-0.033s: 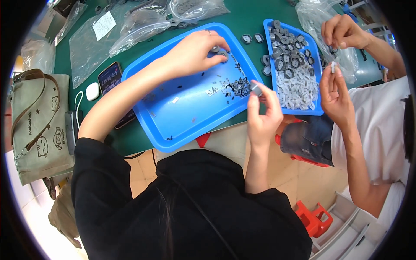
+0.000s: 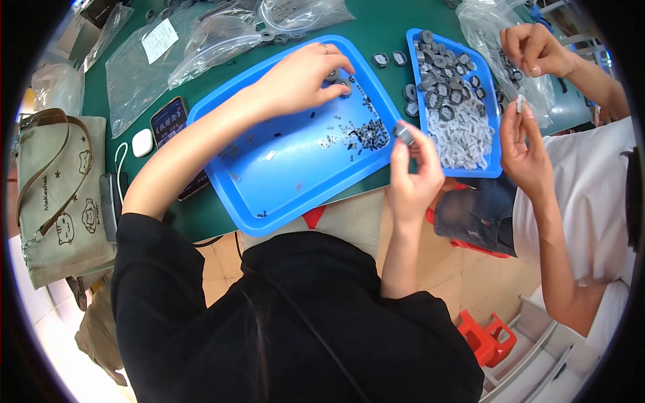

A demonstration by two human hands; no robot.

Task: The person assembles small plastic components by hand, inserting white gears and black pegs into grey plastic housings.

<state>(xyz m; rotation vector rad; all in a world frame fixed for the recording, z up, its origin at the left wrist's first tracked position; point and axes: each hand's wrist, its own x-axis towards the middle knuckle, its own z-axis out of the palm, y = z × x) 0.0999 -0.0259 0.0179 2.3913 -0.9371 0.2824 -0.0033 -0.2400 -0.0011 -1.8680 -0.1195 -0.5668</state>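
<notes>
My left hand (image 2: 302, 77) reaches across the large blue tray (image 2: 289, 188), and its fingertips pinch a grey round part (image 2: 341, 84) at the tray's far side. At the tray's right edge my right hand (image 2: 415, 174) is raised, holding a small grey round part (image 2: 404, 132) between thumb and fingers. A heap of tiny black pieces (image 2: 368, 134) lies in the tray just left of that hand, with a few more scattered over the tray's floor.
A second blue tray (image 2: 496, 171) of grey rings and white parts sits to the right. A co-worker's hands (image 2: 523, 144) hold a small white piece there. Plastic bags (image 2: 215, 33), a phone (image 2: 169, 121), a white case (image 2: 142, 142) and a beige bag (image 2: 60, 195) lie left. Below is a red stool (image 2: 487, 336).
</notes>
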